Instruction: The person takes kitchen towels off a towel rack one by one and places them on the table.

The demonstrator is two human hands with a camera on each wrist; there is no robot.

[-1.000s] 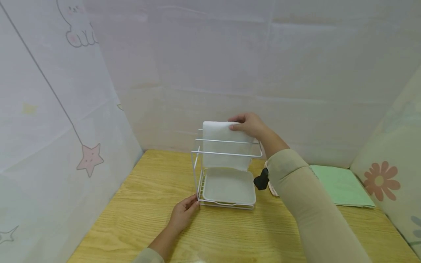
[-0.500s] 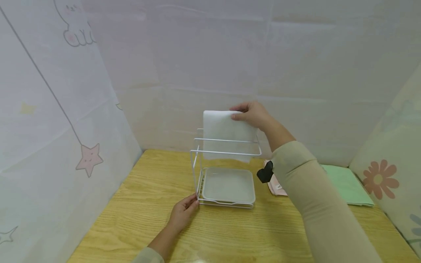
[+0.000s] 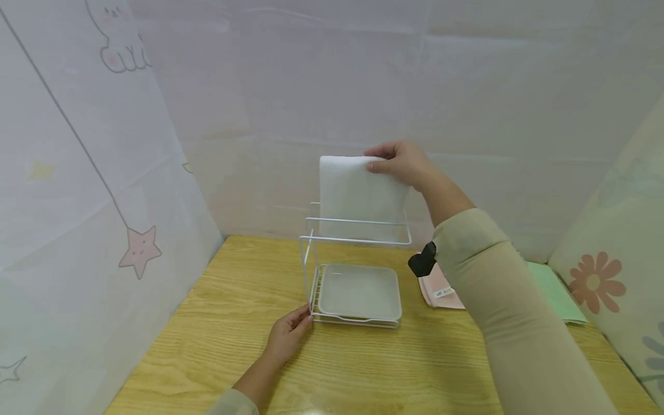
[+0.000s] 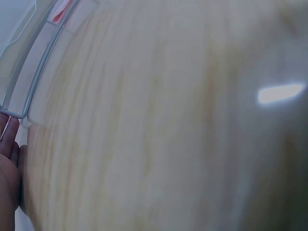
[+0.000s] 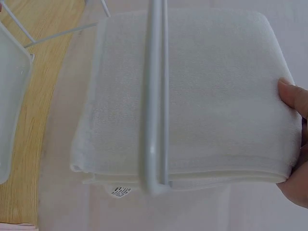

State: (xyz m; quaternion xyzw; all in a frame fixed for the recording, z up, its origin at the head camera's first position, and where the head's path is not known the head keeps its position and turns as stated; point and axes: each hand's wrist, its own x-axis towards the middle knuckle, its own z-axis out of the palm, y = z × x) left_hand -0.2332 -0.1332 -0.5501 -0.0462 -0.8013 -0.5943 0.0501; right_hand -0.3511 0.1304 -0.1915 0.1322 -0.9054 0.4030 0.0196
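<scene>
My right hand (image 3: 407, 164) pinches the top edge of a folded white towel (image 5: 192, 96), thumb in front and fingers behind. The towel hangs upright behind the top bars of a white wire rack (image 3: 358, 241), its lower edge about level with them. A small label pokes out at the towel's side in the right wrist view. My left hand (image 3: 287, 334) holds the front left bottom corner of the rack between thumb and fingers. A shallow pale tray (image 3: 360, 293) lies in the base of the rack.
To the right of the rack, a folded pink towel (image 3: 438, 288) with a white label lies on the wooden table (image 3: 249, 276). Behind my right sleeve (image 3: 510, 300) a folded green cloth (image 3: 562, 294) shows partly. Printed fabric walls stand around the table.
My right hand has risen, lifting the white towel from down in the rack up to its top bars. More of the pink towel shows. My left hand stays at the rack's corner.
</scene>
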